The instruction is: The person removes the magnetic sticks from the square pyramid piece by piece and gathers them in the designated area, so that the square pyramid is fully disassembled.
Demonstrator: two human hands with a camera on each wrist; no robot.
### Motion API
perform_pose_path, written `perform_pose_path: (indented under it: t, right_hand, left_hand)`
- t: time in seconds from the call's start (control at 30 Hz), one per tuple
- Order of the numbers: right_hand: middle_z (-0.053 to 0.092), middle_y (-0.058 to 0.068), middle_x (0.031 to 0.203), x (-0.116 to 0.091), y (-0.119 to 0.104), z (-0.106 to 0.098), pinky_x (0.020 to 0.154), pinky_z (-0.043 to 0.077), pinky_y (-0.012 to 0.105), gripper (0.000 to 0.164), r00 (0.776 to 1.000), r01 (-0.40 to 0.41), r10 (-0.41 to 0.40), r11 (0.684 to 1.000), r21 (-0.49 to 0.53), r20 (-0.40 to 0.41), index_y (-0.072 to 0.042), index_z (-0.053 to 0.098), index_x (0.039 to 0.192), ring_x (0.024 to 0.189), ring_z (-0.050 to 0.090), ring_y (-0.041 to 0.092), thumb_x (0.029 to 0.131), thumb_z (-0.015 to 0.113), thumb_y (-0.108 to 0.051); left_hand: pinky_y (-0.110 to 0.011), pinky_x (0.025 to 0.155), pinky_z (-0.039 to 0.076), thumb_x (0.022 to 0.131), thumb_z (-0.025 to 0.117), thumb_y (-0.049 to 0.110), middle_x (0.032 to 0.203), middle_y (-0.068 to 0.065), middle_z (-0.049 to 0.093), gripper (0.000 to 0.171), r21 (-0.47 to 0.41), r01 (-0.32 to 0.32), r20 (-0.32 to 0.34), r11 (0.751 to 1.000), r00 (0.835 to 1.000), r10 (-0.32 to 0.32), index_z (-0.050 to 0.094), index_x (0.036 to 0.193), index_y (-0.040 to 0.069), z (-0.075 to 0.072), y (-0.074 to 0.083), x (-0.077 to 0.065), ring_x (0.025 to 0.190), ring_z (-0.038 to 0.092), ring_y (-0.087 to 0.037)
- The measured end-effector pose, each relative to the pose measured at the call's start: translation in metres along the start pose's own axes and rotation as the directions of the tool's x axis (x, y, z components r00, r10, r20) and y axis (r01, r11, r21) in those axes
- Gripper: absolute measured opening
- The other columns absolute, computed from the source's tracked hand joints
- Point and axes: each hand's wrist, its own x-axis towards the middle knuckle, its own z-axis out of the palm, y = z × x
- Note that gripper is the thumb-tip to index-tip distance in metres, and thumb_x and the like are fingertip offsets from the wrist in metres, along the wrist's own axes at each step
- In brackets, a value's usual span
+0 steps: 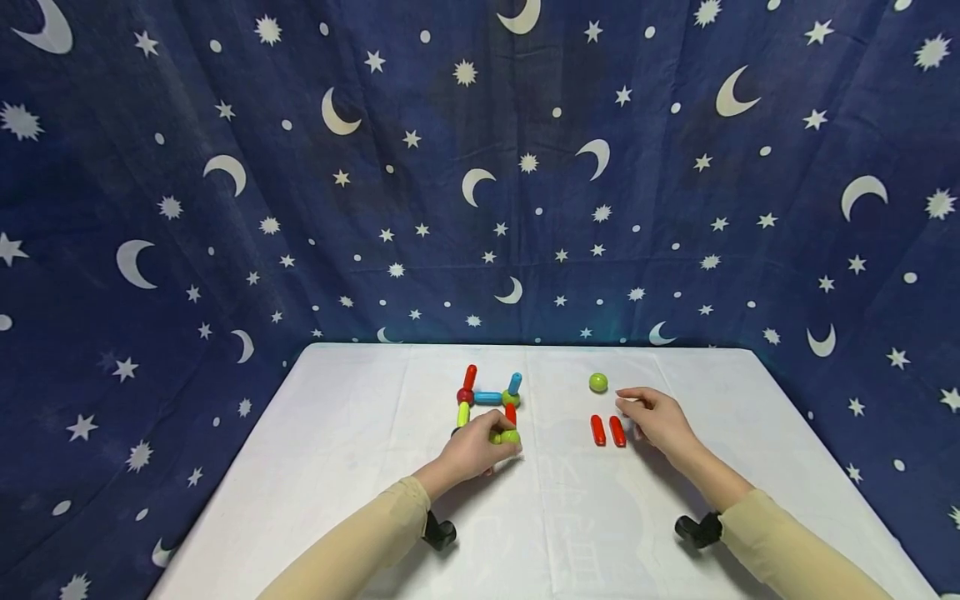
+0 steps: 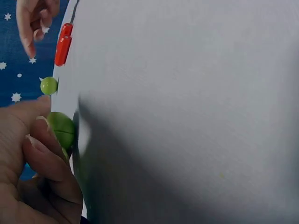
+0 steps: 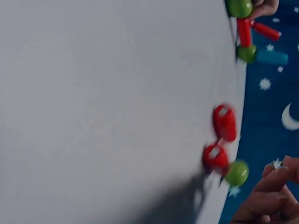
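A frame of coloured toy building sticks and balls stands left of the table's middle. It has a red ball, a blue crossbar stick, a yellow-green stick and a red stick. My left hand grips its near side, by a green ball; the fingers hide part of that side. In the left wrist view, thumb and fingers curl close beside this green ball. On the right, my right hand hovers with bent fingers and nothing in them, beside two loose red sticks.
A loose green ball lies beyond the red sticks. Another red stick and a blue stick project from the frame's far corners. The white-covered table meets a dark blue star-and-moon curtain at its back.
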Motion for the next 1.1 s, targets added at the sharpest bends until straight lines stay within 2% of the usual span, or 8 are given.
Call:
perform_pose_path:
  t: [0.13, 0.23, 0.4, 0.5, 0.6, 0.73, 0.97, 1.1]
  right_hand:
    - [0.059, 0.018, 0.095, 0.0, -0.017, 0.02, 0.047, 0.045, 0.032, 0.047, 0.996, 0.07, -0.073, 0.996, 0.055, 0.057, 0.0, 0.058, 0.139, 0.061, 0.053, 0.026, 0.099, 0.068, -0.023]
    - [0.061, 0.012, 0.102, 0.0, -0.026, 0.041, 0.047, 0.048, 0.036, 0.047, 0.986, 0.119, -0.123, 0.992, 0.045, 0.108, -0.001, 0.059, 0.139, 0.065, 0.058, 0.028, 0.097, 0.072, -0.02]
    - [0.065, 0.01, 0.116, 0.0, -0.034, 0.074, 0.053, 0.05, 0.034, 0.048, 0.965, 0.194, -0.188, 0.981, -0.014, 0.184, -0.006, 0.062, 0.138, 0.076, 0.063, 0.026, 0.093, 0.076, -0.02]
    - [0.067, 0.008, 0.114, -0.002, -0.037, 0.088, 0.052, 0.049, 0.034, 0.046, 0.958, 0.187, -0.182, 0.982, -0.002, 0.222, -0.01, 0.066, 0.133, 0.074, 0.061, 0.026, 0.091, 0.08, -0.023]
    - [0.068, 0.007, 0.099, -0.004, -0.038, 0.099, 0.048, 0.046, 0.034, 0.04, 0.956, 0.161, -0.161, 0.987, 0.023, 0.246, -0.012, 0.069, 0.124, 0.067, 0.056, 0.025, 0.089, 0.081, -0.025]
    - [0.066, 0.006, 0.086, -0.005, -0.038, 0.107, 0.049, 0.045, 0.032, 0.034, 0.951, 0.16, -0.165, 0.986, 0.043, 0.26, -0.011, 0.069, 0.115, 0.066, 0.056, 0.024, 0.088, 0.082, -0.026]
    - [0.066, 0.009, 0.091, -0.01, -0.042, 0.114, 0.054, 0.045, 0.029, 0.031, 0.935, 0.202, -0.213, 0.977, 0.067, 0.284, -0.01, 0.068, 0.113, 0.073, 0.058, 0.029, 0.089, 0.081, -0.026]
    - [0.067, 0.011, 0.089, -0.01, -0.041, 0.119, 0.052, 0.046, 0.031, 0.03, 0.947, 0.143, -0.168, 0.984, 0.106, 0.274, -0.011, 0.067, 0.112, 0.07, 0.058, 0.027, 0.09, 0.08, -0.025]
  left_hand:
    - [-0.03, 0.051, 0.052, 0.094, 0.077, 0.026, 0.092, 0.006, 0.063, 0.019, -0.016, -0.009, 0.049, 1.0, 0.999, 0.01, 0.066, 0.109, 0.02, -0.002, 0.0, -0.005, 0.05, 0.06, -0.015]
    - [-0.029, 0.052, 0.052, 0.095, 0.075, 0.022, 0.088, 0.005, 0.063, 0.015, -0.005, -0.014, 0.102, 1.0, 0.995, 0.014, 0.065, 0.106, 0.022, -0.007, 0.0, -0.009, 0.053, 0.061, -0.014]
    - [-0.027, 0.064, 0.049, 0.093, 0.074, 0.022, 0.088, 0.009, 0.061, 0.015, 0.096, -0.057, 0.161, 0.994, 0.986, 0.041, 0.065, 0.104, 0.027, -0.016, -0.002, -0.014, 0.069, 0.057, -0.01]
    - [-0.027, 0.067, 0.047, 0.091, 0.077, 0.031, 0.087, 0.012, 0.062, 0.015, 0.139, -0.082, 0.168, 0.987, 0.984, 0.058, 0.066, 0.101, 0.028, -0.021, -0.004, -0.016, 0.073, 0.056, -0.008]
    - [-0.027, 0.066, 0.048, 0.09, 0.078, 0.036, 0.084, 0.011, 0.063, 0.017, 0.144, -0.078, 0.163, 0.986, 0.985, 0.054, 0.065, 0.098, 0.027, -0.026, -0.007, -0.018, 0.068, 0.058, -0.008]
    - [-0.027, 0.062, 0.05, 0.09, 0.076, 0.027, 0.082, 0.009, 0.063, 0.014, 0.131, -0.068, 0.172, 0.989, 0.984, 0.045, 0.065, 0.097, 0.024, -0.032, -0.011, -0.018, 0.061, 0.06, -0.009]
    - [-0.028, 0.062, 0.05, 0.086, 0.072, 0.014, 0.085, 0.007, 0.062, 0.018, 0.149, -0.093, 0.184, 0.984, 0.981, 0.065, 0.065, 0.102, 0.02, -0.045, -0.019, -0.019, 0.059, 0.06, -0.01]
    - [-0.029, 0.064, 0.051, 0.086, 0.07, 0.011, 0.093, 0.006, 0.061, 0.024, 0.163, -0.069, 0.174, 0.984, 0.984, 0.041, 0.063, 0.107, 0.021, -0.051, -0.022, -0.017, 0.062, 0.06, -0.011]
